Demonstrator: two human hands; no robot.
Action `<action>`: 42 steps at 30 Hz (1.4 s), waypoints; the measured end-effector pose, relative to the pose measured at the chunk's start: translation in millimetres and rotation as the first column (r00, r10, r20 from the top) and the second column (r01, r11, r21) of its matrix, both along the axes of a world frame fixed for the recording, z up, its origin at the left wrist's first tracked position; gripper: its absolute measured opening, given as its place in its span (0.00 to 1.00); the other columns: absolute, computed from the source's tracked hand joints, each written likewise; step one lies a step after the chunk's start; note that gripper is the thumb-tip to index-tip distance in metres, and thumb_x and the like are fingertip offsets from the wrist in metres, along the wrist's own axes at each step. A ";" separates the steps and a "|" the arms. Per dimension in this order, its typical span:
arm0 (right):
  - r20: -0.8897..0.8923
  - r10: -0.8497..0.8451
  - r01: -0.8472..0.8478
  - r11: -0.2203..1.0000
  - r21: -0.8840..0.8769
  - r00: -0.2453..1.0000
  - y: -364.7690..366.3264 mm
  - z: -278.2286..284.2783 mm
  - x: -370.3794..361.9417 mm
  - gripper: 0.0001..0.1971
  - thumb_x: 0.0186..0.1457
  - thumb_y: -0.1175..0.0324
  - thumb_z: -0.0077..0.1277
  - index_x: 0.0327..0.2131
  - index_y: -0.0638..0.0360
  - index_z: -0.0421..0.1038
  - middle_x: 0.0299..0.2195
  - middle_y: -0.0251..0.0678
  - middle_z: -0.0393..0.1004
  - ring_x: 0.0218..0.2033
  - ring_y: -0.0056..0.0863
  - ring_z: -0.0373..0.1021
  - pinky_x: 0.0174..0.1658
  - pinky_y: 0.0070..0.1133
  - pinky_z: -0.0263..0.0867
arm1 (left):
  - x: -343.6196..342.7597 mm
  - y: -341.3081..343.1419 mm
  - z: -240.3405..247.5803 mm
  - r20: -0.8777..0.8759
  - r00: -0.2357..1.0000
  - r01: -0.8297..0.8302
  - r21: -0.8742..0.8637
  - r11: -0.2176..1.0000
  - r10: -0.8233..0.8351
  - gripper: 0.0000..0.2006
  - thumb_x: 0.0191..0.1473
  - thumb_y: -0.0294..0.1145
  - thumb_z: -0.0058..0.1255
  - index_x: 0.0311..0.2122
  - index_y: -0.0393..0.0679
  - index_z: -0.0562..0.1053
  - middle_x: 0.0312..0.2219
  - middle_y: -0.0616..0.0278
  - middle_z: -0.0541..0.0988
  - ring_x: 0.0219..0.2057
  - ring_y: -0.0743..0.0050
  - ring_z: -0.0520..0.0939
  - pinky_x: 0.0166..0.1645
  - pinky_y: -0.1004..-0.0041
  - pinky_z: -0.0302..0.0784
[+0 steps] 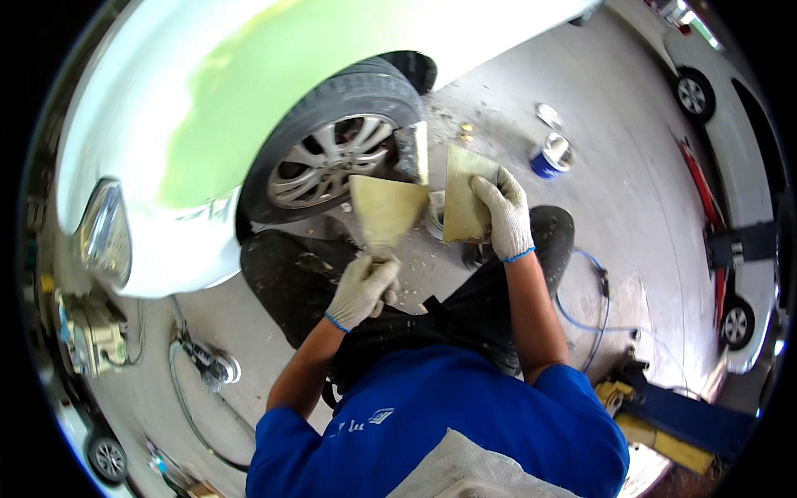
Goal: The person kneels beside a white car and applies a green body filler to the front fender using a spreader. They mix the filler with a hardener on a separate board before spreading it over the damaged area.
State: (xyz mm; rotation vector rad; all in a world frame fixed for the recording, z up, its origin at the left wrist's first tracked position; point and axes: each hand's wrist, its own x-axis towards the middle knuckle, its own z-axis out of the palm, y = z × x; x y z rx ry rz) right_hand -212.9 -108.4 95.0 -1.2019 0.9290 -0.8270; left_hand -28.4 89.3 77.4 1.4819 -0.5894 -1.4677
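My left hand (364, 289), in a white knit glove, is closed round the narrow end of a putty knife (388, 207). Its wide, yellowish blade points away from me and looks slightly blurred. In my gloved right hand (506, 214) is a flat, pale yellow-green rectangular plate (465, 192), gripped at its right side with the thumb on its face. The two tools are close together but apart, above my bent knees. Beyond them stands a white car's fender (249, 108) with a broad yellow-green patch over the wheel (332, 162).
A blue-and-white tin (551, 158) stands on the floor at right, with a lid (549, 116) beyond it. Another can (435, 217) shows partly between the tools. A sander (214, 365) with a hose lies at left. A blue hose (599, 324) curls at right near a lift arm (689, 419).
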 end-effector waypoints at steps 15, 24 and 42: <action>0.180 0.544 -0.570 0.747 0.341 0.820 52.8 -34.2 -34.0 0.17 0.64 0.72 0.52 0.55 0.65 0.70 0.46 0.32 0.77 0.46 0.18 0.72 0.50 0.20 0.70 | 1.1 -72.1 -48.8 -0.092 0.923 -0.382 -0.101 0.919 0.373 0.15 0.59 0.44 0.60 0.34 0.43 0.71 0.21 0.69 0.74 0.20 0.82 0.76 0.20 0.77 0.69; -0.046 0.376 -0.354 0.901 0.252 0.925 45.4 -52.1 -19.6 0.15 0.63 0.71 0.53 0.51 0.65 0.71 0.39 0.29 0.76 0.41 0.16 0.71 0.46 0.18 0.69 | -30.9 -46.9 -57.9 -0.039 0.980 -0.201 -0.143 0.969 0.197 0.18 0.57 0.45 0.63 0.33 0.37 0.77 0.19 0.65 0.78 0.15 0.84 0.73 0.17 0.79 0.65; -0.137 0.538 -0.486 0.825 0.286 0.832 48.9 -36.0 -22.6 0.12 0.61 0.72 0.53 0.47 0.64 0.73 0.35 0.26 0.74 0.37 0.13 0.66 0.41 0.16 0.67 | -31.2 -42.8 -60.7 -0.069 0.956 -0.291 -0.062 0.955 0.286 0.14 0.57 0.40 0.63 0.36 0.38 0.76 0.23 0.64 0.77 0.15 0.81 0.73 0.18 0.79 0.68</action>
